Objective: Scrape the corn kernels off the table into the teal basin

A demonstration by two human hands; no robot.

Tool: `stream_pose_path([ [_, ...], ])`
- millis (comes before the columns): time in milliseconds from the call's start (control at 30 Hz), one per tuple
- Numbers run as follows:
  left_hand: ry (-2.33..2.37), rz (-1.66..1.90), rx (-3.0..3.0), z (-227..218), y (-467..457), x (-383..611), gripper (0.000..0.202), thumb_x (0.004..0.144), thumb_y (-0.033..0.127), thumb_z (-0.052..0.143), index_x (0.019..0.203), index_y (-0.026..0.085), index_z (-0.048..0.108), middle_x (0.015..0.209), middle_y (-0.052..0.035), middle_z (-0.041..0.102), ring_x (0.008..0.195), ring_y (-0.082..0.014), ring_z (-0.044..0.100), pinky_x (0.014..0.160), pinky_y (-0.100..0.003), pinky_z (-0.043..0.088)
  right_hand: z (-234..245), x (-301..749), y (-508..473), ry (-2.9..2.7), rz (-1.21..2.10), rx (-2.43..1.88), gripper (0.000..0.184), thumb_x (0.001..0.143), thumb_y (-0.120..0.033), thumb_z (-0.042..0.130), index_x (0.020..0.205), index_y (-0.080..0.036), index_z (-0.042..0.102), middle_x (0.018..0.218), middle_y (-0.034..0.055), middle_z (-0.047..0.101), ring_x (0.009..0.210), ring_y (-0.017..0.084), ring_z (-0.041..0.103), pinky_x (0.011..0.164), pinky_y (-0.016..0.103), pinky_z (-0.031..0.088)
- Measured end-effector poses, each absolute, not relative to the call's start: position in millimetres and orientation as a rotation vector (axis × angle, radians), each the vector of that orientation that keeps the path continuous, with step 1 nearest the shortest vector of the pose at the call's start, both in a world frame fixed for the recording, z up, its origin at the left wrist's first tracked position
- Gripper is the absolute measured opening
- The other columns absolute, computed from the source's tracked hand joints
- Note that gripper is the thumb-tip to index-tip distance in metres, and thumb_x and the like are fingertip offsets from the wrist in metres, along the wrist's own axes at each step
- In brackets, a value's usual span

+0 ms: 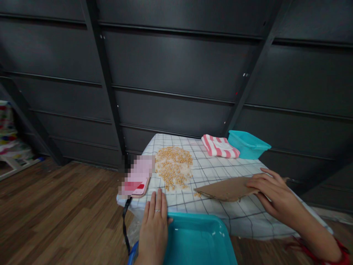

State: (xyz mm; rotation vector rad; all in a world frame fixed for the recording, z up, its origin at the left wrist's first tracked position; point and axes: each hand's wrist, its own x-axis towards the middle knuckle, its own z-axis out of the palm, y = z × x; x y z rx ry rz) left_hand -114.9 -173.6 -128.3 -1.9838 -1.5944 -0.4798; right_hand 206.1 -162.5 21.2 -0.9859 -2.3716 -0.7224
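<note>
In the head view, a loose spread of yellow beans (173, 165) mixed with pale grains lies on the far left part of the counter (205, 167), over its checked cloth. The right grip (271, 189) is clamped on a flat piece of cardboard (230, 188), fingers laid over the top; the pointed end faces the beans, and a few stray ones sit right at its lower edge. The left grip (154, 221) has its fingers straight and together beside the rim of the near turquoise basin (193, 217), thumb at the rim; whether it actually pinches the basin cannot be told.

The near basin stands at the front edge of the counter, its visible floor bare. A pink, phone-like object (138, 176), blurred in part, lies just left of the beans. Well over to the right are a folded striped towel (220, 146) and a second basin (252, 151).

For good handling, the cardboard would best be kept low, its long edge flat to the cloth, since a lifted tip would probably let small grains slip under. Short, slow strokes should scatter less than quick ones. The left grip would do well to steady the basin's rim, and the pink object's nearness calls for care.
</note>
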Motion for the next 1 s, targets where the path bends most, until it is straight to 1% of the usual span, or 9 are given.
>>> stream_pose_path([
  [67,-1.585,-0.477,-1.979,-127,-174,-115,0.053,0.085,0.022,0.035,0.136,0.01,0.036,0.137,-0.0132,0.05,0.127,-0.0271,0.043,0.099,-0.042,0.041,22,206,-163,-2.372,-0.726,-0.974,0.025,0.079,-0.009,0.043,0.094,-0.025,0.054,0.079,-0.0006,0.066,0.076,0.018,0.062,0.087,0.044,0.044],
  [167,-1.573,-0.462,-1.984,-125,-174,-116,0.049,0.083,0.021,0.038,0.13,0.008,0.046,0.135,-0.0134,0.052,0.125,-0.0282,0.045,0.098,-0.041,0.043,23,205,-165,-2.382,-0.727,-0.961,0.024,0.079,-0.008,0.044,0.094,-0.025,0.054,0.079,-0.0006,0.066,0.076,0.018,0.062,0.087,0.043,0.044],
  [233,-1.579,-0.454,-1.994,-124,-174,-116,0.049,0.082,0.02,0.038,0.129,0.008,0.048,0.135,-0.0134,0.051,0.125,-0.0285,0.045,0.098,-0.041,0.043,24,204,-166,-2.384,-0.728,-0.949,0.024,0.079,-0.008,0.044,0.093,-0.024,0.054,0.079,-0.0006,0.066,0.076,0.018,0.062,0.086,0.042,0.044],
  [400,-1.636,-0.497,-2.007,-126,-174,-114,0.056,0.084,0.018,0.035,0.139,0.013,0.03,0.139,-0.0115,0.047,0.129,-0.026,0.041,0.101,-0.042,0.039,29,199,-167,-2.361,-0.723,-0.922,0.024,0.078,-0.008,0.044,0.091,-0.025,0.055,0.076,-0.002,0.066,0.073,0.017,0.062,0.084,0.041,0.045],
  [467,-1.641,-0.508,-2.004,-128,-174,-114,0.056,0.084,0.018,0.034,0.139,0.013,0.029,0.139,-0.0112,0.047,0.129,-0.0256,0.041,0.102,-0.042,0.039,31,198,-167,-2.361,-0.721,-0.92,0.024,0.078,-0.008,0.044,0.091,-0.025,0.055,0.076,-0.0022,0.066,0.073,0.017,0.062,0.084,0.041,0.045],
  [767,-1.627,-0.493,-1.988,-122,-174,-112,0.047,0.083,0.018,0.037,0.126,0.009,0.051,0.134,-0.0131,0.052,0.125,-0.0278,0.045,0.099,-0.042,0.042,33,195,-169,-2.407,-0.769,-0.894,0.023,0.08,-0.007,0.043,0.093,-0.023,0.053,0.077,-0.0005,0.067,0.076,0.017,0.062,0.085,0.04,0.044],
  [900,-1.582,-0.47,-1.974,-119,-174,-113,0.046,0.082,0.017,0.036,0.124,0.007,0.053,0.132,-0.0139,0.054,0.121,-0.0283,0.049,0.095,-0.041,0.045,34,196,-168,-2.409,-0.795,-0.902,0.023,0.08,-0.007,0.042,0.093,-0.023,0.052,0.077,-0.0005,0.066,0.075,0.017,0.062,0.084,0.041,0.044],
  [1000,-1.574,-0.47,-1.97,-120,-174,-113,0.047,0.083,0.018,0.036,0.125,0.007,0.052,0.133,-0.0146,0.053,0.122,-0.029,0.048,0.095,-0.042,0.045,34,195,-167,-2.423,-0.815,-0.898,0.021,0.081,-0.008,0.042,0.094,-0.022,0.05,0.077,0.0003,0.066,0.074,0.017,0.062,0.084,0.041,0.044],
])
